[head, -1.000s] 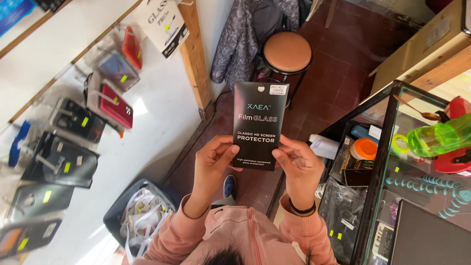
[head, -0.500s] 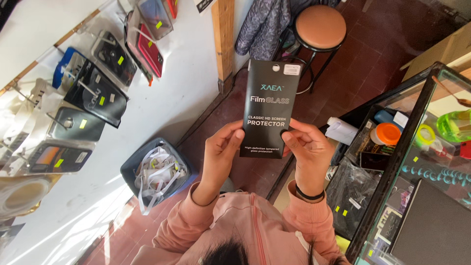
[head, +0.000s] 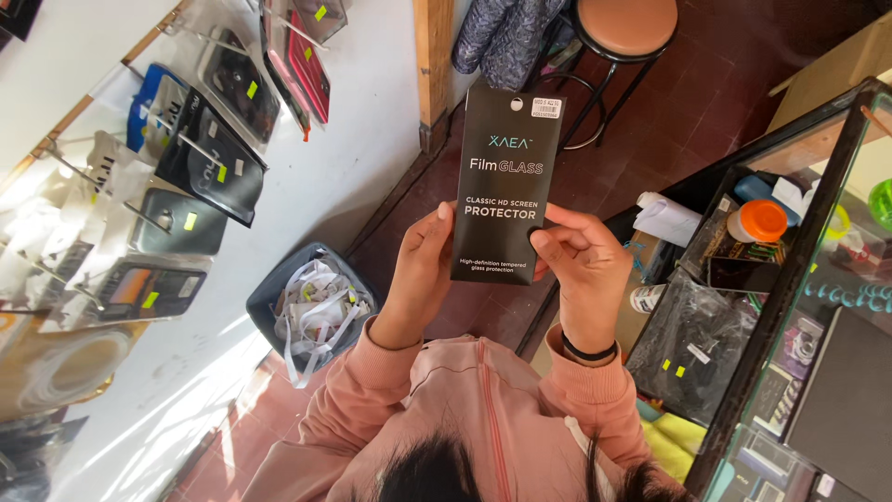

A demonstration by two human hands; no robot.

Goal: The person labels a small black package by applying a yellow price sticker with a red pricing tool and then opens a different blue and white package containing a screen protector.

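Here, the left hand [head: 420, 279] and right hand [head: 581, 270] clasp the black packet [head: 506, 177] upright between their fingers.

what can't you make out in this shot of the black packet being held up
Head view:
- Back of the black packet: faces away from the camera.
- Its lower edges: covered by the left hand and right hand.
- Bottom of the bin: buried under white plastic scraps.
- Stool: seat cut off by the top edge.
- Items in the glass display case: blurred by reflections, too small to identify.
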